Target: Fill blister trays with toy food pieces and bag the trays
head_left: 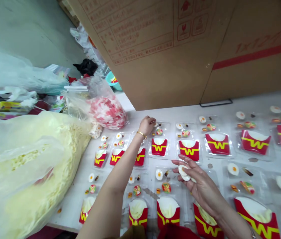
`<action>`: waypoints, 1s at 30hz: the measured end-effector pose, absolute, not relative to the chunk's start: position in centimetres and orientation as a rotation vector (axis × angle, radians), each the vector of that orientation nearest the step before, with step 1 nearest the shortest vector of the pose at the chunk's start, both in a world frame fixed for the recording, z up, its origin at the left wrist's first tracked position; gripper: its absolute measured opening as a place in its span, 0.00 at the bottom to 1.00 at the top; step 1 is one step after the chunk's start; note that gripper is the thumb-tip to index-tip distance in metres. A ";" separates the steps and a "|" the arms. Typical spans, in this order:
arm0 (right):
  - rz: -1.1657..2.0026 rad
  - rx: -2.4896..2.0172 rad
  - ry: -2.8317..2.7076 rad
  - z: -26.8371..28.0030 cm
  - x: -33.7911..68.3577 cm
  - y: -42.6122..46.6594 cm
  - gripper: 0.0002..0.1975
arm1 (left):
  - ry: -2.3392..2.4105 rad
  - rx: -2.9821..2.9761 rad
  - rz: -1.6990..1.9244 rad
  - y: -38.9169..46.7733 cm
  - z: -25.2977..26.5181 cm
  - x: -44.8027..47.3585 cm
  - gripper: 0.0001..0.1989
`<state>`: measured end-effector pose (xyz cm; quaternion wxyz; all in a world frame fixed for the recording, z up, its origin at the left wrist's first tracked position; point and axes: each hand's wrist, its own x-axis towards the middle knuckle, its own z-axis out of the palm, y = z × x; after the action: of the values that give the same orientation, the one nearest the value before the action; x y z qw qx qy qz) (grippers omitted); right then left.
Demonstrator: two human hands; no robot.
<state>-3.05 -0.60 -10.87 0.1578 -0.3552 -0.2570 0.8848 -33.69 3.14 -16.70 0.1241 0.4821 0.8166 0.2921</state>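
Observation:
My left hand (pixel 147 126), with a bracelet at the wrist, reaches to a clear blister tray in the back row. Its fingers are pinched at a small toy fried egg (pixel 155 124) in the tray's upper left corner and partly cover it. Nearer to me, my right hand (pixel 200 184) is closed around several toy fried eggs (pixel 183 170), held between thumb and fingers above the front row. The trays hold a red fries box (pixel 159 146) with a yellow W, a small round pizza (pixel 166 187), a tiny burger (pixel 234 188) and a dark piece.
A large cardboard carton (pixel 165 76) stands behind the rows. To the left lie a big bag of pale yellow pieces (pixel 63 159) and a bag of pink and white pieces (pixel 109 111). Other plastic bags and a turquoise bowl (pixel 112 81) are further back.

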 end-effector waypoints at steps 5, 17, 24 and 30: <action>2.483 -1.000 -0.804 -10.8 -3.3 -0.9 0.29 | 2.352 1.793 0.652 3.1 -16.4 -33.4 0.14; 2.312 -0.882 -1.044 -10.5 -4.8 -1.6 0.46 | 1.625 1.421 0.807 -5.6 -8.6 -21.3 0.10; 2.519 -0.941 -0.880 -10.6 -5.8 -3.8 0.34 | 1.784 1.141 1.015 -9.0 -9.2 -24.7 0.07; 2.618 -0.981 -0.619 -9.7 -6.0 -3.8 0.19 | 2.470 0.940 1.052 -9.6 -12.8 -35.7 0.10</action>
<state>-5.97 -3.83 -9.67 0.1386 -0.3394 -0.2140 0.9054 -35.72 -9.64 -12.80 0.1478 0.3269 0.8588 0.3657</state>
